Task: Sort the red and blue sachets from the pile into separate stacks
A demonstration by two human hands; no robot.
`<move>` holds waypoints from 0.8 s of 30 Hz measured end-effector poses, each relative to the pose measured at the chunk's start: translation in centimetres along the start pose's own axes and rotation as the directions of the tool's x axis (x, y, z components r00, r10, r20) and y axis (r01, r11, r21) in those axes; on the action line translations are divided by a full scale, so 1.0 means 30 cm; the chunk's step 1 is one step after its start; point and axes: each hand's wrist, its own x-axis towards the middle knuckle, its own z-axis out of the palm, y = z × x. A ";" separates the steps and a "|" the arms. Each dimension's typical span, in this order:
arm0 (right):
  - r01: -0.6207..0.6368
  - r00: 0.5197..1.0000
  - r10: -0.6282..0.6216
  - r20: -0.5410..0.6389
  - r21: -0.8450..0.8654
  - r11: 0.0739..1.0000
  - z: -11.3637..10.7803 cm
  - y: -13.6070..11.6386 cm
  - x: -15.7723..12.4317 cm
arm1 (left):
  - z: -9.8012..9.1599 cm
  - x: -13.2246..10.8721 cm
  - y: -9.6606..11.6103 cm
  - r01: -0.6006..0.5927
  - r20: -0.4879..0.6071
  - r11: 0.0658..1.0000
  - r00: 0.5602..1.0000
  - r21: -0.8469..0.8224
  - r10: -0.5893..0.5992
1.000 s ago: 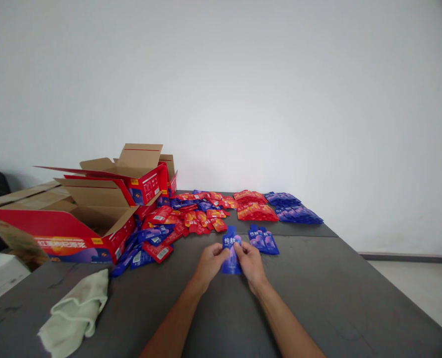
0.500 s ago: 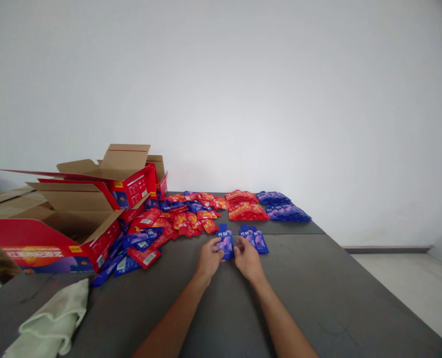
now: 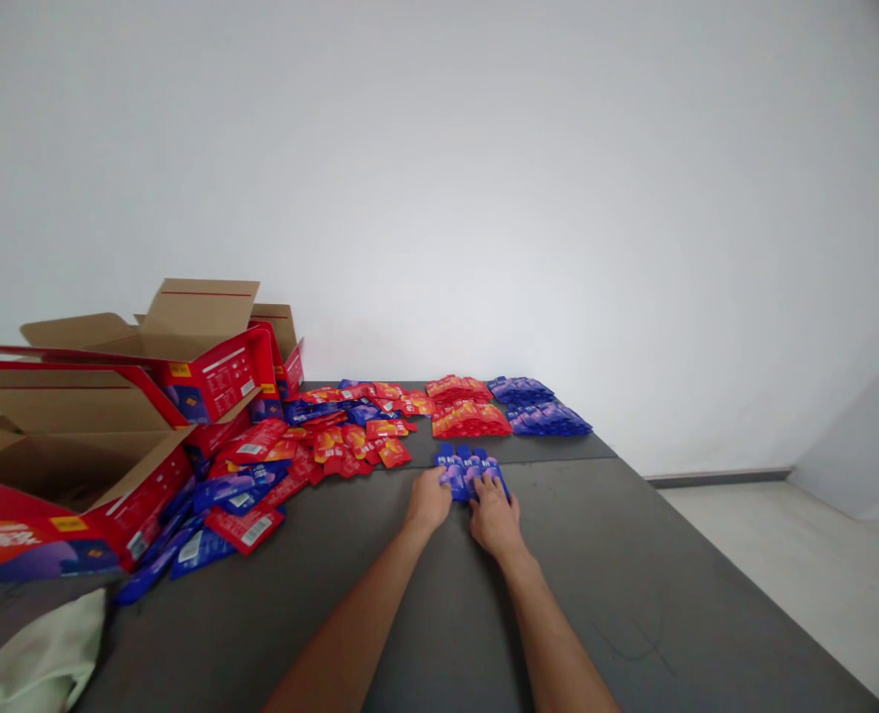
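Observation:
Three blue pouches (image 3: pixel 472 469) with spouted tops lie in an overlapping row on the dark table, right in front of me. At the left edge of this row is my left hand (image 3: pixel 430 498), its fingers curled in and closed on the leftmost pouch's side. My right hand (image 3: pixel 494 515) rests over the lower right part of the row, fingers apart and laid on the pouches. Part of the right pouches is hidden under those fingers.
Left of my hands spreads a loose heap of red pouches (image 3: pixel 257 441) and blue ones. Open red cartons (image 3: pixel 217 381) stand beyond it. Neat stacks of red pouches (image 3: pixel 471 420) and blue pouches (image 3: pixel 548 419) sit by the wall. A pale cloth (image 3: pixel 46 654) lies front left.
The blue pouch between my hands has moved right and joined the other two in a row. My right hand has shifted onto the row. The view has turned slightly right.

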 end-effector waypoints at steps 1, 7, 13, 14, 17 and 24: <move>0.002 1.000 -0.002 0.004 -0.003 1.000 0.000 0.002 0.000 | -0.002 -0.005 0.008 -0.021 0.003 0.999 1.000 0.049 0.021; -0.007 1.000 0.008 0.018 -0.033 0.999 0.006 0.014 0.007 | -0.006 -0.053 0.036 -0.104 0.019 0.934 0.994 0.341 0.104; -0.007 1.000 0.007 0.014 -0.036 0.999 0.004 0.025 0.015 | -0.009 -0.082 0.047 -0.179 0.051 0.827 0.982 0.533 0.179; -0.007 1.000 0.007 0.016 -0.032 0.999 0.000 0.026 0.015 | -0.008 -0.084 0.049 -0.200 0.068 0.828 0.979 0.524 0.193; 0.002 1.000 -0.002 0.010 -0.019 1.000 -0.014 0.027 0.014 | 0.000 -0.090 0.056 -0.260 0.134 0.833 0.966 0.488 0.223; -0.008 1.000 0.008 0.001 0.003 1.000 -0.044 0.027 0.010 | 0.030 -0.095 0.082 -0.320 0.186 0.822 0.947 0.471 0.262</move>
